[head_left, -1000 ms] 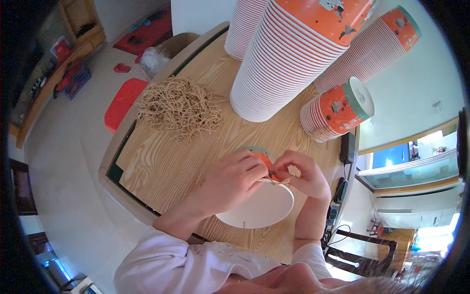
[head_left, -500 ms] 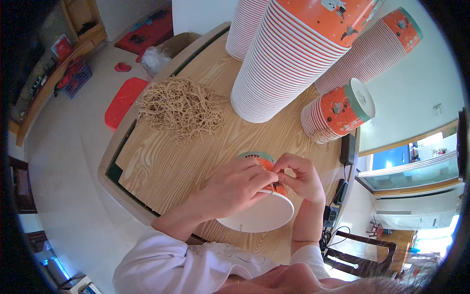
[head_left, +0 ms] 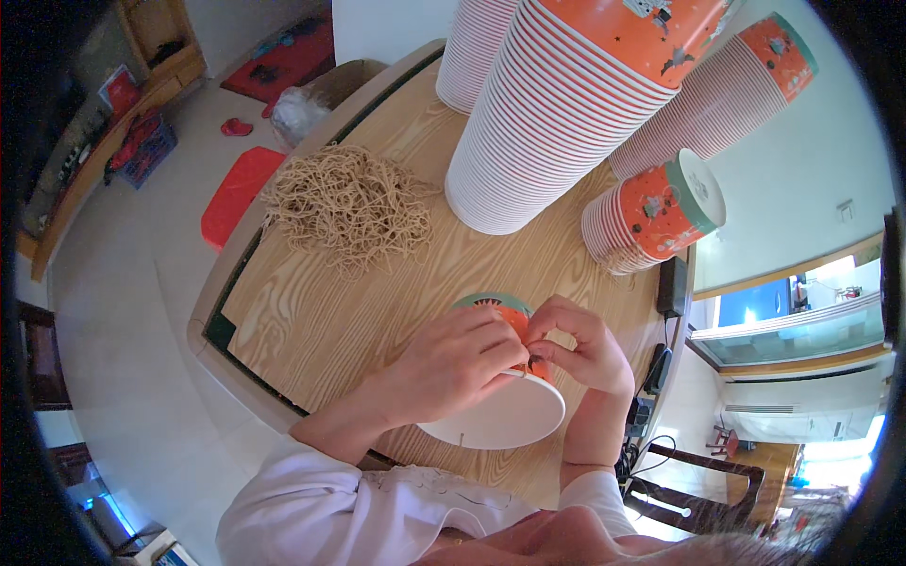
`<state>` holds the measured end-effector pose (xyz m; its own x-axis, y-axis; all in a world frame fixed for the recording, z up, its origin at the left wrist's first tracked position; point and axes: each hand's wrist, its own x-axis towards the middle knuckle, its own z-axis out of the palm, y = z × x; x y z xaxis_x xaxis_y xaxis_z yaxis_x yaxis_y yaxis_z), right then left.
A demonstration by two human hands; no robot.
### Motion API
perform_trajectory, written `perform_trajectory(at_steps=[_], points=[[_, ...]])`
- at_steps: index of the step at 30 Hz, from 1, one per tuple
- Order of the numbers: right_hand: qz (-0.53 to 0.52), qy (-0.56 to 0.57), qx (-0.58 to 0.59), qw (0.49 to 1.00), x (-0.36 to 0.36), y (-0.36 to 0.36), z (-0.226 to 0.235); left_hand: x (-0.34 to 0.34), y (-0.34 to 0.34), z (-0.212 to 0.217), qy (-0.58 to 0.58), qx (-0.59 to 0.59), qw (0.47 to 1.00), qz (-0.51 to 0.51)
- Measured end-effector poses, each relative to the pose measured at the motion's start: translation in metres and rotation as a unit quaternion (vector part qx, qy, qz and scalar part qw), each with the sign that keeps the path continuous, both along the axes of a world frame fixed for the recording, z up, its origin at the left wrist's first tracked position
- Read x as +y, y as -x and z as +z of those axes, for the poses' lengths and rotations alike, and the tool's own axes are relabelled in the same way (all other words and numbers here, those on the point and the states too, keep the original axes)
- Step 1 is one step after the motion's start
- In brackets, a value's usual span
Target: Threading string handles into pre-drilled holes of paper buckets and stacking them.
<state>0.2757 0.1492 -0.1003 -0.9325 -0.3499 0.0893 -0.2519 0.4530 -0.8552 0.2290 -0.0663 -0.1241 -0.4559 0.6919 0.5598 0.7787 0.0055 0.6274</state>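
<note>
An orange paper bucket (head_left: 505,415) with a green band and white inside lies tilted on the table, its open mouth toward me. My left hand (head_left: 458,354) reaches over its side, fingertips pinched together near the rim. From the right, my right hand (head_left: 580,349) meets it there, thumb and forefinger closed. A short bit of tan cord (head_left: 524,372) shows at the rim by the fingertips; the rest is mostly hidden by my fingers. Another cord end (head_left: 461,440) sticks out at the near edge of the mouth.
A tangled heap of tan cords (head_left: 349,208) lies at the left. Tall bucket stacks (head_left: 557,123) stand at the back, and a shorter stack (head_left: 642,212) with cords sits at the right. Black power adapters (head_left: 671,287) line the right table edge. A red stool (head_left: 241,193) is beyond the left edge.
My right hand has shifted slightly right and down, and its fingertips have parted a little from the left ones. The bucket has barely moved.
</note>
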Motion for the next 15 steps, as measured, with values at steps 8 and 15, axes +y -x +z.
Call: perform_trajectory(at_steps=[8, 15], points=[[0.01, 0.023, -0.019, 1.0, 0.0002, 0.0019, 0.0024, 0.0, -0.0003, 0.0006, 0.003, -0.019, 1.0, 0.01], [0.035, -0.006, -0.005, 0.999, 0.0037, 0.0001, -0.0054, 0.0002, -0.0011, 0.0006, 0.022, 0.0, 1.0, -0.005]])
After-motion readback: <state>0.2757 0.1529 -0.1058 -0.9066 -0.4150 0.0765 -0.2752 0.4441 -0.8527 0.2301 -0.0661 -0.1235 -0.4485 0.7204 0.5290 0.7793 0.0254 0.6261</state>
